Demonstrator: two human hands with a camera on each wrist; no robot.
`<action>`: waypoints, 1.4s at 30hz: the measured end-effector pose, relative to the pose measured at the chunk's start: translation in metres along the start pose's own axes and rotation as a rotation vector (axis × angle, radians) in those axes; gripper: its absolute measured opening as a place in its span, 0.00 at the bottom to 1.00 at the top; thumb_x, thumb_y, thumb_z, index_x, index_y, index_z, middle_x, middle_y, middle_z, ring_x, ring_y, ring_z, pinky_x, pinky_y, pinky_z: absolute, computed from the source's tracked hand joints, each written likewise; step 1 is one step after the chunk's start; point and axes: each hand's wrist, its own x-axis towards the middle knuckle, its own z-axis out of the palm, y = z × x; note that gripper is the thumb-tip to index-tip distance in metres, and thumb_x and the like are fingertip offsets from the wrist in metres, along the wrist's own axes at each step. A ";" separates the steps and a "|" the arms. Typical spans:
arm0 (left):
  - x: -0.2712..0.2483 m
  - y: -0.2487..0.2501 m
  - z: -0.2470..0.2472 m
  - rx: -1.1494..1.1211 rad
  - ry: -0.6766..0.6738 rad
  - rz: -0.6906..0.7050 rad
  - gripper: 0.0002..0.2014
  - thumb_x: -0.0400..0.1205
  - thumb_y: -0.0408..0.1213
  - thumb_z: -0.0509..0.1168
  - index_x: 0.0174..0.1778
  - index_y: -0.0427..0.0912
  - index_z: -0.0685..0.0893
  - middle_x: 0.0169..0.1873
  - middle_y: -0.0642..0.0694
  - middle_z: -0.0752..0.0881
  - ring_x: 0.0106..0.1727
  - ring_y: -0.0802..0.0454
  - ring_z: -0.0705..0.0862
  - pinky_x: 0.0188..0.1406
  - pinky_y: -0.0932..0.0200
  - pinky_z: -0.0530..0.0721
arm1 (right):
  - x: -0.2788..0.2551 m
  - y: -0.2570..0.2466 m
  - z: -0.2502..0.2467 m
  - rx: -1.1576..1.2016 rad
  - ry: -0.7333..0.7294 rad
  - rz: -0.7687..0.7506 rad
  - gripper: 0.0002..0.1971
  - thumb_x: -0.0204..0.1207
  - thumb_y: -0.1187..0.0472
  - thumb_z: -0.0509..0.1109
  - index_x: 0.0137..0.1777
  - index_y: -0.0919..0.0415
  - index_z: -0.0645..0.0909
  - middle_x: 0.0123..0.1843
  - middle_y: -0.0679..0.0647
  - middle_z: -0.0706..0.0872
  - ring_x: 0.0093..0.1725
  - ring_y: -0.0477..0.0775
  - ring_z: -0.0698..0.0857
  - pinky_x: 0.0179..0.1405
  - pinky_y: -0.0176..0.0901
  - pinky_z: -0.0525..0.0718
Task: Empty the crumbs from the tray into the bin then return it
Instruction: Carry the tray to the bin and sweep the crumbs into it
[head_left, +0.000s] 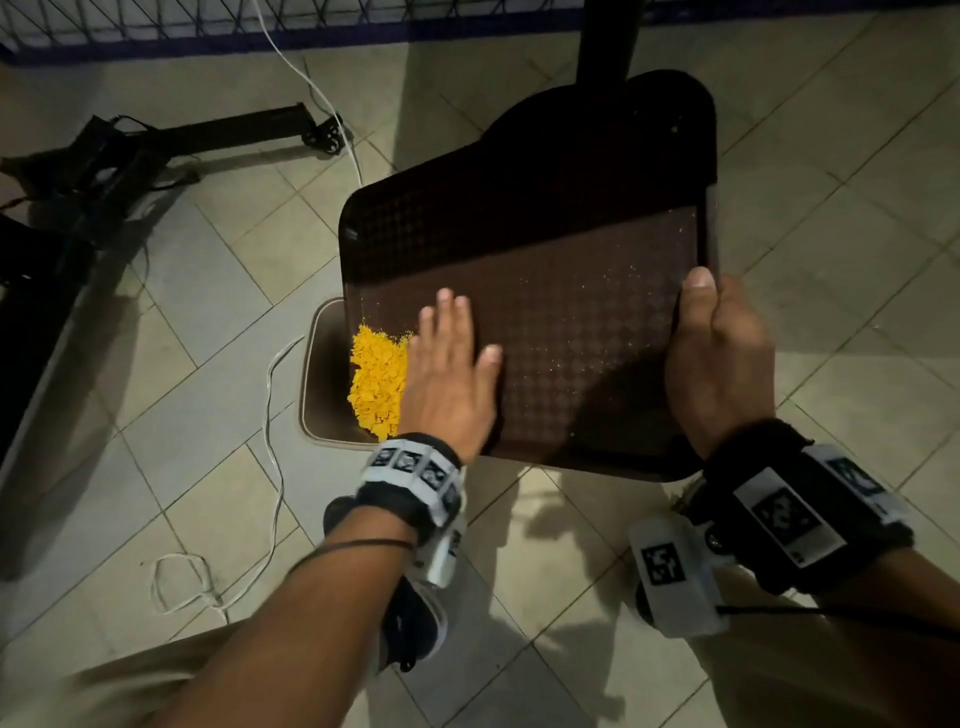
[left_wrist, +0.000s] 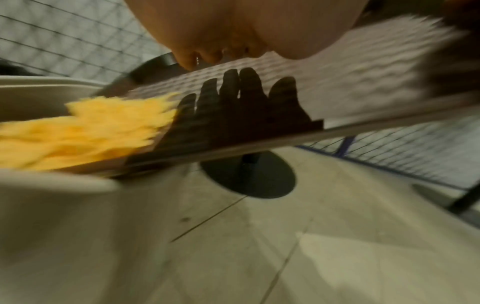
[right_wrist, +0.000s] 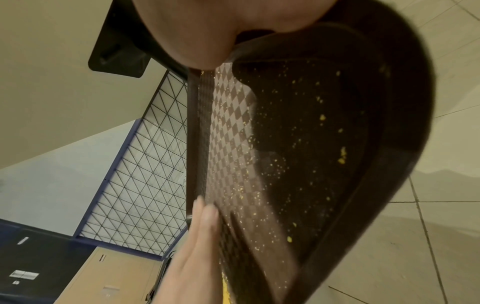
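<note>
Brown tray (head_left: 545, 322) tilted over the beige bin (head_left: 324, 384), its low left edge above the opening, yellow crumbs (head_left: 378, 382) heaped at that edge. Left hand (head_left: 449, 374) lies flat on the tray, fingers straight, right beside the heap. Right hand (head_left: 714, 353) grips the tray's right rim, thumb on top. White cable (head_left: 270, 415) trails on the tiled floor just left of the bin; a black pole base (left_wrist: 249, 174) stands beyond under the tray.
</note>
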 end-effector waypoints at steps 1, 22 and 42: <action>-0.004 0.021 -0.001 -0.011 0.015 0.074 0.31 0.89 0.53 0.37 0.86 0.46 0.40 0.85 0.49 0.37 0.86 0.49 0.37 0.86 0.46 0.42 | 0.000 -0.001 0.001 0.004 -0.002 -0.003 0.17 0.89 0.52 0.50 0.54 0.62 0.77 0.36 0.40 0.76 0.33 0.29 0.76 0.29 0.17 0.69; 0.044 -0.086 -0.004 0.125 -0.104 -0.206 0.36 0.86 0.63 0.33 0.87 0.46 0.42 0.87 0.49 0.42 0.87 0.51 0.39 0.85 0.47 0.42 | 0.000 -0.015 -0.002 0.015 0.029 -0.096 0.14 0.89 0.53 0.51 0.51 0.58 0.75 0.32 0.43 0.76 0.27 0.30 0.75 0.24 0.23 0.69; 0.038 -0.089 -0.007 0.104 -0.116 -0.242 0.40 0.84 0.66 0.33 0.87 0.44 0.45 0.87 0.45 0.46 0.87 0.47 0.44 0.85 0.45 0.47 | 0.002 -0.016 0.000 0.010 0.033 -0.136 0.12 0.89 0.54 0.51 0.56 0.54 0.76 0.34 0.39 0.76 0.29 0.26 0.75 0.26 0.19 0.70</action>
